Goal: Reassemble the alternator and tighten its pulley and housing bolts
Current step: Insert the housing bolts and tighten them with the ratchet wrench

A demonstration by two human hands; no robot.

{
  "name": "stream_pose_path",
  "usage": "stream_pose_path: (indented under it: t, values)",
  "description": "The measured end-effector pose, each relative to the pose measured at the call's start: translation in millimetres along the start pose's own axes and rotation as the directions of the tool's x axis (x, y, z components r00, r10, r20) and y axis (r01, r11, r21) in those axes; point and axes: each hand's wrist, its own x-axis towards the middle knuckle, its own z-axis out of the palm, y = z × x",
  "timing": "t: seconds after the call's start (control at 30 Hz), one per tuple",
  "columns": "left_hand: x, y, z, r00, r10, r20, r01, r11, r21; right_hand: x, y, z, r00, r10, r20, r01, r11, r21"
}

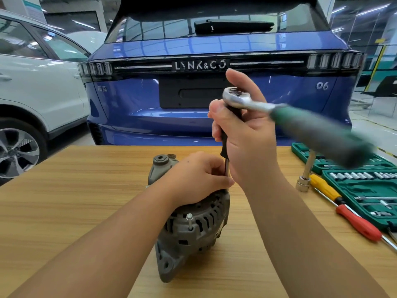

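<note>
Gripping one ratchet in right hand | left hand pinching shaft, apparently | one alternator

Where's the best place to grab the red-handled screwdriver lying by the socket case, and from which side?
Judging by its pose, take the red-handled screwdriver by the thick red grip, coming straight down from above. It lies flat on the table, close beside the green socket case, so the open table side leaves more finger room. The thin shaft is a poorer hold.
</note>
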Motion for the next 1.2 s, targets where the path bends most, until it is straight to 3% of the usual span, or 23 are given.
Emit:
stream_pose_path:
  t: [0.1,0.27,0.33,0.4,0.5,0.6,0.73,0.83,1.07,1.13,1.2]
  values:
    - [-2.4,0.1,0.2,1.0,0.013,-0.002,-0.013,0.998,-0.056,-1.5,-1.0,1.8,1.0,0.003,-0.01,-0.002,0.999,0.051]
    - [-4.6,9.2,-4.0,1.0,0.013,0.001,-0.013,1.0,-0.015,7.7,-12.9,-7.2,0.956,0.279,0.086,-0.292,0.934,0.207]
    - [-8.0,11.5,-4.5,1.0,0.0,0.01,0.001,0.999,-0.051,6.5,-16.3,-4.8,0.947,0.293,0.133,-0.32,0.898,0.303]
    - [-8.8,12.1,-4.1,0.999,-0.03,0.019,0.032,0.994,-0.1,1.6,-15.9,1.1,0.958,0.27,0.093,-0.285,0.916,0.282]
    - [-3.0,9.7,-2.0,0.999,-0.046,0.006,0.046,0.999,-0.016,-1.5,-13.7,3.2,0.97,0.22,-0.104,-0.208,0.971,0.115]
    - [-0.4,7.4,-1.9,0.998,-0.062,0.03,0.061,0.998,0.019,1.1,-15.0,-0.8,0.964,0.177,-0.2,-0.183,0.983,-0.013]
    - [1.2,3.5,-2.2,0.996,-0.083,0.017,0.083,0.997,0.004,3.6,-14.5,-6.5,0.955,0.291,-0.056,-0.289,0.956,0.039]
    - [0.8,2.5,-1.8,0.997,-0.075,0.014,0.075,0.997,-0.015,1.4,-10.1,-5.7,0.961,0.272,0.059,-0.276,0.956,0.1]
    - [0.4,2.3,-2.1,0.999,-0.036,0.011,0.036,0.999,-0.014,-4.6,-1.1,1.9,0.998,-0.056,0.006,0.056,0.996,-0.063]
    - [-0.1,1.8,-2.0,1.0,-0.03,0.008,0.03,0.999,-0.035,-5.6,-0.1,1.9,0.999,-0.052,-0.006,0.052,0.995,-0.089]
    - [-0.2,1.3,-1.4,0.999,-0.037,0.006,0.038,0.999,-0.035,-1.9,-3.8,-0.5,0.999,0.033,0.038,-0.034,0.998,0.045]
